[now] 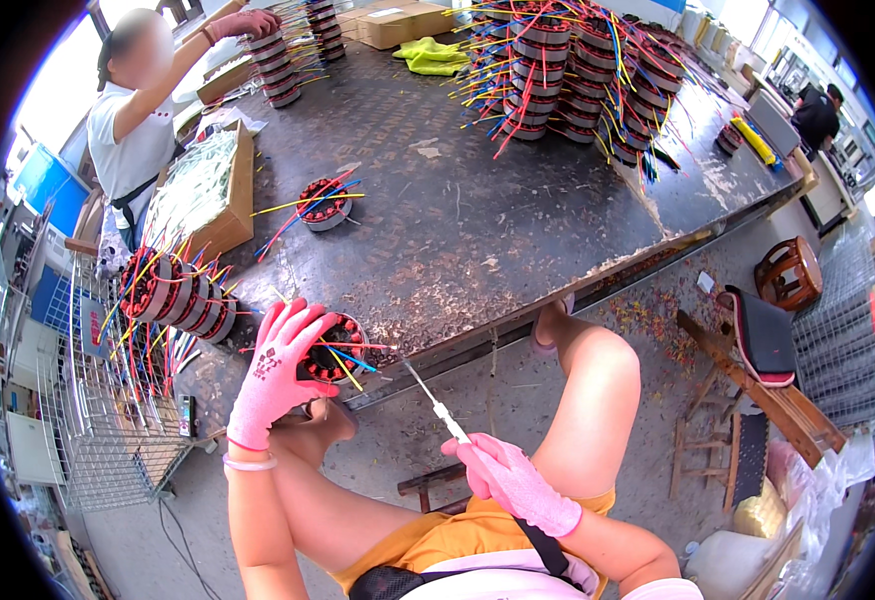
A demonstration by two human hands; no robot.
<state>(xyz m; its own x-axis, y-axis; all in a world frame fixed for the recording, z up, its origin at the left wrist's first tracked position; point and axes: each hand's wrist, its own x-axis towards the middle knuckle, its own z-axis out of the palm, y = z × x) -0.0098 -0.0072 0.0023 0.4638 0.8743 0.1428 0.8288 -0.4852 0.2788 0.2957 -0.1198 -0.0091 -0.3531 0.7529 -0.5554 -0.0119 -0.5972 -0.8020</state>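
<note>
Near the table's front edge stands a round motor stator (356, 338) with a red-and-black wound core and yellow, blue and red wires sticking out. My left hand (283, 372), in a pink glove, is closed around its left side, thumb and fingers on the rim. In my pink-gloved right hand (514, 480) is a slim tool (442, 411) with a white handle and a thin metal shaft. Its tip points up and left, close to the table edge and to the right of the stator. I cannot tell the tool's exact kind.
A row of stators (183, 295) lies on its side at the left, and a single stator (326, 205) sits farther back. Tall stator stacks (541, 75) fill the far side beside a green cloth (431, 56). A co-worker (138, 100) stands by a cardboard box (228, 215).
</note>
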